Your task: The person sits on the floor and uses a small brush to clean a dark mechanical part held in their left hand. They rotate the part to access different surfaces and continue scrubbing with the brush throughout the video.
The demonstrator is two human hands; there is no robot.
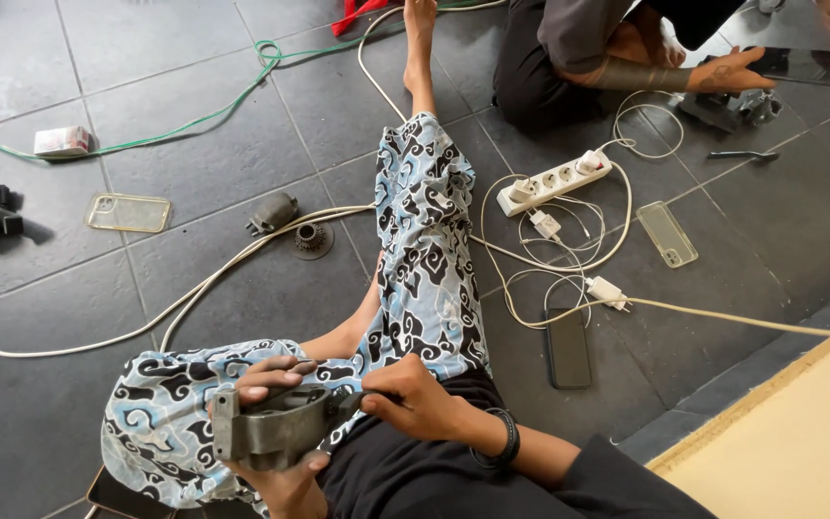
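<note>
**Grey metal part held over your lap**

Your left hand (276, 423) wraps around a grey metal part (276, 428) above your patterned trousers (425, 259), fingers curled over its top and thumb beneath. Your right hand (413, 396) pinches the part's right end; whether it grips a tool there is hard to tell. A small white box (62, 141) with red on its face lies far left on the floor (50, 58), beside a green cable (184, 120). Another person's hand (727, 74) at the top right rests near a dark part that is only partly visible.
</note>
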